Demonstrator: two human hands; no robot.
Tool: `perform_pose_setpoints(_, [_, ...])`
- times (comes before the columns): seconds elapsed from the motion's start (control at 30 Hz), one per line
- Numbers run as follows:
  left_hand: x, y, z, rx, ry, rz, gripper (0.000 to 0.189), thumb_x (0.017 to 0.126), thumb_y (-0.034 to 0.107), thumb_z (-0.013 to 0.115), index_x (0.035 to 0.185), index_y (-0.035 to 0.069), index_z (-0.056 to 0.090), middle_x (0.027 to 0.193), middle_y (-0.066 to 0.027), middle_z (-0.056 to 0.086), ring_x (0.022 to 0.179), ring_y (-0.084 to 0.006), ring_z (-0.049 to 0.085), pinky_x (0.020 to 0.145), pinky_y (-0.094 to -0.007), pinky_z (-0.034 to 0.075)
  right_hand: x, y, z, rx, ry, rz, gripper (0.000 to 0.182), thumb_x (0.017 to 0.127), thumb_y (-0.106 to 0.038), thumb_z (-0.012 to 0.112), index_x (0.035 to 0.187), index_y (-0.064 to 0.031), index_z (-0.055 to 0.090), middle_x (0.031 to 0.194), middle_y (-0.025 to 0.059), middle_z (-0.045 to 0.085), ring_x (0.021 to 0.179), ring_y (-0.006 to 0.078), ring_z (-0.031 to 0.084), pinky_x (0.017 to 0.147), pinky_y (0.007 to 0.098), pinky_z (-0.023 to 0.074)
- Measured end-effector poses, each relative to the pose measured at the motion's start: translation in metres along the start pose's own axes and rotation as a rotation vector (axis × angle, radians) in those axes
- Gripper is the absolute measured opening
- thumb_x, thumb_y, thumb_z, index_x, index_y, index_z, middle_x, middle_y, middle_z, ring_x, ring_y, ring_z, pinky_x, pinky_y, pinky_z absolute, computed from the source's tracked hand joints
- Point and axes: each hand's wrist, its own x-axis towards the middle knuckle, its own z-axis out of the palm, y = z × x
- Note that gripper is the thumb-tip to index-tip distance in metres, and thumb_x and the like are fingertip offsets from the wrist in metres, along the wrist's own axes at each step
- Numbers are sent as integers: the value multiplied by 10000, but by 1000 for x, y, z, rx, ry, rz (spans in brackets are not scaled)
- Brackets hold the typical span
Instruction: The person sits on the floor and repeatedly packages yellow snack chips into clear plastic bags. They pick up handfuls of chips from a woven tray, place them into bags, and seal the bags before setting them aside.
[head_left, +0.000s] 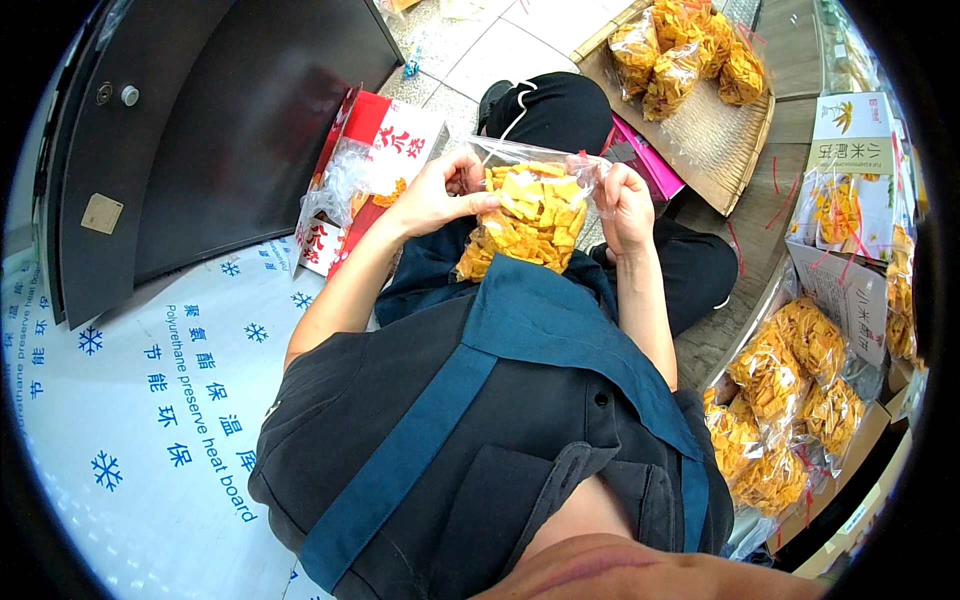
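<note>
A clear plastic bag of yellow chip-like snack pieces (536, 214) rests upright on my lap, against the blue apron (540, 300). My left hand (442, 191) grips the bag's upper left edge, with its thumb stretched across the front. On the other side, my right hand (624, 199) pinches the upper right corner of the plastic. Something small and red shows by that corner. The bag's mouth is stretched between both hands; whether it is sealed I cannot tell.
Filled snack bags (671, 60) lie on a woven bamboo tray (697, 146) at the upper right. More filled bags (765, 375) sit in a box at the right, below a printed carton (851, 142). Red ties (784, 202) are scattered nearby. A red and white carton (401, 142) stands left, beside a dark cabinet (247, 127).
</note>
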Motion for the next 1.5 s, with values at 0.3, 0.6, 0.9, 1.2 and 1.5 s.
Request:
perform_pose_setpoints(0.3, [5, -12, -9, -348, -58, 45, 147, 858, 162, 710, 885, 67, 601, 880, 12, 598, 793, -71, 551, 739, -220, 459, -1, 2, -1, -49, 53, 2, 331, 903, 5, 453, 592, -107, 468, 854, 95, 643, 734, 109, 524, 650, 221, 356])
perform_pose_setpoints(0.6, [8, -6, -35, -217, -223, -14, 206, 819, 189, 730, 914, 52, 610, 976, -33, 617, 938, -130, 578, 877, -288, 450, -1, 1, -4, -53, 46, 14, 213, 711, 97, 404, 584, -69, 447, 860, 107, 648, 665, 113, 410, 647, 232, 312])
perform_pose_setpoints(0.9, [30, 84, -27, 659, -8, 319, 532, 768, 257, 778, 1210, 37, 580, 1130, -87, 641, 1067, -192, 597, 946, -342, 452, -3, -7, 6, -119, 23, 9, 190, 690, 94, 394, 582, -52, 449, 1072, 223, 651, 966, 217, 593, 869, 269, 402])
perform_pose_setpoints(1.2, [58, 105, 66, 1133, -323, 357, 836, 748, 522, 719, 1364, 52, 406, 1127, -197, 619, 1038, -351, 612, 866, -414, 488, -3, -22, 4, -352, -98, 13, 169, 718, 53, 412, 612, -43, 502, 870, 61, 639, 825, 127, 550, 787, 232, 406])
perform_pose_setpoints(1.5, [46, 85, 59, 882, -119, 141, 919, 677, 370, 838, 1422, 101, 372, 1060, -197, 646, 1001, -305, 644, 879, -386, 496, -10, -25, -7, -436, 75, -211, 211, 853, 62, 424, 797, 31, 625, 1008, 126, 676, 1029, 188, 615, 950, 315, 453])
